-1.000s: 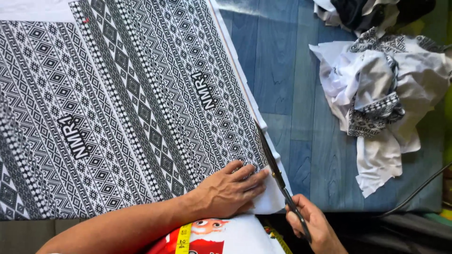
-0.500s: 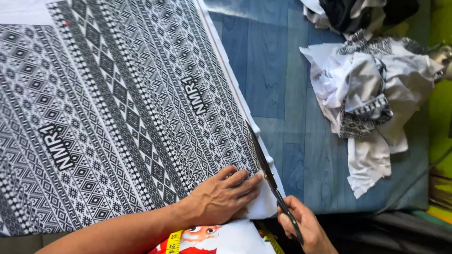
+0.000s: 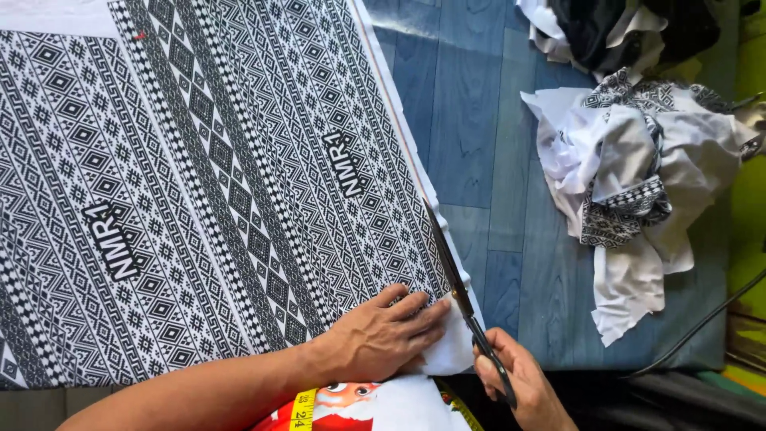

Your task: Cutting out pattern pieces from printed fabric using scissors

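Our right hand (image 3: pixel 523 383) grips the handles of dark scissors (image 3: pixel 463 299), blades narrowly parted along the fabric's white selvedge, pointing toward 11 o'clock. Our left hand (image 3: pixel 383 339) lies flat, fingers spread, pressing the black-and-white geometric-print fabric (image 3: pixel 199 183) just beside the blades. A yellow tape measure (image 3: pixel 303 409) sits at 6 o'clock. Fabric scraps (image 3: pixel 638 191) lie heaped at 2 o'clock on the blue plank-pattern surface (image 3: pixel 479 120). We see no containers.

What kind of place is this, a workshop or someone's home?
Probably a small tailoring or sewing workspace. The right hand works scissors along the edge of patterned cloth that the left hand holds flat, a yellow measuring tape lies close, and fabric scraps are piled nearby.
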